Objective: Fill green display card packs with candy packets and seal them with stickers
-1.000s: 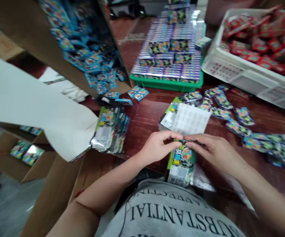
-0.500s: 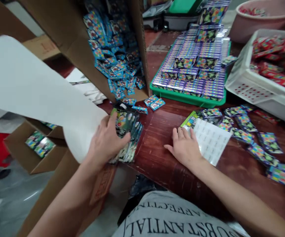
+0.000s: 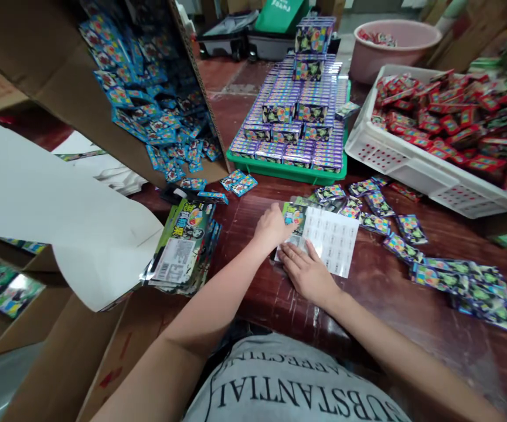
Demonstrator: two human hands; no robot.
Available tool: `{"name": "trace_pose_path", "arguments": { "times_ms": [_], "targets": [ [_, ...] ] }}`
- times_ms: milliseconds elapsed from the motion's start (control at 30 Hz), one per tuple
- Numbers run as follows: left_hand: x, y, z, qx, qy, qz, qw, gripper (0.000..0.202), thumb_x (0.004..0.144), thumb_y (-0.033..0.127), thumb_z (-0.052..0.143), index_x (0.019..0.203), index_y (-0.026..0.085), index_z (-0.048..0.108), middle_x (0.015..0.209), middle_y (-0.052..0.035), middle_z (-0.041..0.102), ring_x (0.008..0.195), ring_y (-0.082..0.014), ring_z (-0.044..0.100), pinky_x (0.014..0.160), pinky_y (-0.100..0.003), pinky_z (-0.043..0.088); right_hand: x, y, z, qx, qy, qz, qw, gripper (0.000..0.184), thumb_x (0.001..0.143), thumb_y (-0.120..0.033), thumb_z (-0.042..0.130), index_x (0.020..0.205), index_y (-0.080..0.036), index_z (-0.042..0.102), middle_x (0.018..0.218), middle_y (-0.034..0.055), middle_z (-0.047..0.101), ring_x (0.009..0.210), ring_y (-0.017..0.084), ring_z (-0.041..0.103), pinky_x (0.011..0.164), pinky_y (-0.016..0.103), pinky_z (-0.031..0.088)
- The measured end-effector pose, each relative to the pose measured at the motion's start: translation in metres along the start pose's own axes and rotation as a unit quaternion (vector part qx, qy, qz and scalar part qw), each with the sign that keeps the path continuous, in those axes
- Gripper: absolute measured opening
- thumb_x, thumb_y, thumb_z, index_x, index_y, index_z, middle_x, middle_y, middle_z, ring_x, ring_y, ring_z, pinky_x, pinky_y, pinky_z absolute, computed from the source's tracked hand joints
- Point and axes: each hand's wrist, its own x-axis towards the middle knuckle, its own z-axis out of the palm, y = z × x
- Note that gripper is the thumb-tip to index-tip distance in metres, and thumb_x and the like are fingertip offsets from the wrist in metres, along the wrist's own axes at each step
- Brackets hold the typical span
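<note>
A green-and-black printed bag (image 3: 296,212) lies in front of me, partly under a white sheet (image 3: 333,239) with rows of small printed labels. My left hand (image 3: 271,230) is at the bag's left edge, fingers curled and thumb over its front. Flat across the bag's lower part and the sheet's left edge rests my right hand (image 3: 306,271), fingers stretched out. To the left is a stack of similar printed bags (image 3: 188,225), the top one bearing a white barcode panel.
Loose purple packets (image 3: 405,247) are scattered to the right. Behind stand a green tray (image 3: 286,171) of stacked packets, a white basket (image 3: 411,163) of red packets and a pink tub (image 3: 396,50). A cardboard box (image 3: 200,82) with blue packets leans left, beside white sheeting (image 3: 60,193).
My left hand has left the stack and crossed right to the bag by the label sheet. My right hand has shifted onto the bag's lower part. The view has turned right.
</note>
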Motion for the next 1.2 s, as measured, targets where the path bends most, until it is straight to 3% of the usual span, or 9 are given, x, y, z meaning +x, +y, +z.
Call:
{"name": "trace_pose_path", "arguments": {
  "times_ms": [67,200,367,533,667,800,933,1067,1200],
  "targets": [
    [0.014,0.004,0.008,-0.012,-0.006,-0.008,1.0,0.083,0.077,0.047,0.078,0.141,0.008,0.043,0.119,-0.0207,0.07,0.11,-0.0304,0.068,0.089,-0.035,0.05,-0.001,0.015,0.0,0.033,0.011,0.003,0.999,0.042,0.105,-0.021,0.041,0.144,-0.014,0.053,0.153,0.0131,0.051,0.142,0.026,0.047,0.124,0.059,0.019],
    [0.021,0.014,0.014,-0.019,0.007,-0.015,1.0,0.068,0.077,0.044,0.079,0.133,0.016,0.051,0.115,-0.0148,0.072,0.108,-0.0272,0.069,0.089,-0.032,0.049,0.005,0.034,-0.004,0.065,0.028,-0.016,0.997,0.038,0.105,-0.024,0.042,0.138,-0.015,0.059,0.146,0.0145,0.057,0.137,0.025,0.053,0.124,0.059,0.02],
    [0.023,0.019,0.014,-0.019,0.043,-0.019,0.999,0.083,0.064,0.044,0.089,0.131,0.013,0.053,0.132,-0.0239,0.062,0.125,-0.0367,0.059,0.098,-0.039,0.045,0.017,0.026,0.0,0.081,0.018,-0.096,0.992,0.034,0.105,-0.029,0.047,0.129,-0.016,0.066,0.141,0.0119,0.063,0.133,0.022,0.057,0.125,0.051,0.022],
    [0.027,-0.002,-0.009,-0.073,0.028,-0.017,0.997,0.052,0.065,0.035,0.088,0.108,0.014,0.068,0.102,-0.0114,0.076,0.095,-0.0261,0.071,0.082,-0.03,0.049,0.027,0.025,0.0,0.092,0.011,-0.16,0.983,0.033,0.104,-0.024,0.048,0.132,-0.018,0.063,0.143,0.0092,0.061,0.135,0.019,0.055,0.126,0.049,0.02],
    [-0.002,-0.027,-0.04,-0.121,0.067,0.009,0.99,0.03,0.084,0.042,0.071,0.098,0.016,0.072,0.096,-0.006,0.076,0.087,-0.0203,0.068,0.076,-0.026,0.049,0.034,0.037,-0.019,0.101,0.077,-0.097,0.987,0.035,0.104,-0.027,0.048,0.135,-0.018,0.06,0.143,0.0127,0.06,0.136,0.022,0.054,0.123,0.054,0.026],
    [-0.054,-0.035,-0.052,-0.208,0.061,0.08,0.973,0.028,0.088,0.043,0.066,0.095,0.018,0.074,0.088,-0.0009,0.075,0.079,-0.0169,0.065,0.07,-0.024,0.047,0.055,0.036,-0.053,0.169,0.156,0.039,0.972,0.04,0.101,-0.027,0.048,0.139,-0.017,0.054,0.138,0.0174,0.06,0.13,0.027,0.055,0.11,0.05,0.046],
    [-0.094,-0.032,-0.055,-0.295,0.047,0.122,0.946,0.028,0.091,0.043,0.063,0.093,0.018,0.075,0.082,0.0002,0.073,0.074,-0.0152,0.061,0.068,-0.023,0.045,0.074,0.029,-0.091,0.277,0.075,0.086,0.954,0.036,0.098,-0.025,0.052,0.133,-0.019,0.054,0.107,0.0093,0.07,0.098,0.023,0.068,0.089,0.041,0.055],
    [-0.111,-0.03,-0.062,-0.287,0.007,0.138,0.948,0.03,0.091,0.046,0.065,0.094,0.019,0.077,0.083,-0.0006,0.073,0.075,-0.0162,0.062,0.069,-0.025,0.046,0.073,0.032,-0.12,0.254,0.048,0.02,0.966,0.02,0.093,-0.036,0.063,0.105,-0.02,0.061,0.104,0.0086,0.067,0.096,0.023,0.064,0.085,0.037,0.053],
    [-0.12,-0.029,-0.07,-0.274,-0.08,0.134,0.949,0.032,0.087,0.045,0.071,0.108,0.021,0.075,0.096,-0.0023,0.076,0.083,-0.0185,0.066,0.074,-0.027,0.049,0.059,0.035,-0.143,0.206,-0.081,-0.026,0.975,0.028,0.099,-0.044,0.051,0.088,-0.022,0.065,0.087,0.0045,0.068,0.083,0.021,0.065,0.079,0.035,0.052]
  ]
}}
